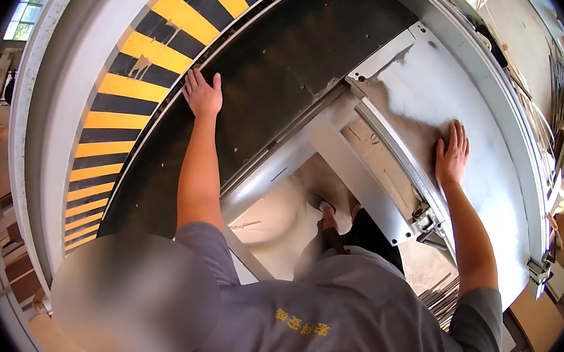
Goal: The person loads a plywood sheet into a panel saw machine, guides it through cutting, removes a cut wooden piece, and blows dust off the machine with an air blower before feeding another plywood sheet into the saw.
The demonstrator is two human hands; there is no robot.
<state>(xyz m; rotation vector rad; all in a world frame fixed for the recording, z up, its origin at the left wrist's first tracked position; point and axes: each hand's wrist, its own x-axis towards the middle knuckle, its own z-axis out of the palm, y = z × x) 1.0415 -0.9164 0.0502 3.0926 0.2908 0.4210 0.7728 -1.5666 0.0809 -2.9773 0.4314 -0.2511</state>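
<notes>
The left hand (203,94) is laid at the left edge of a flat, black worktop (293,55), beside a curved band of yellow and black stripes (133,87) — fingers slightly parted, nothing gripped. A smooth, silver metal plate (427,74) is set against the worktop's right edge; on it the right hand (454,155) is rested, opened out and holding nothing. Nearer the body, the gap between both surfaces is crossed by a broad, grey metal bar (363,179).

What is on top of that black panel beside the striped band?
The left hand lies palm down on the black panel, close to the striped band; a few small pale specks show too. Whatever is directly beneath the hand and forearm is covered.
</notes>
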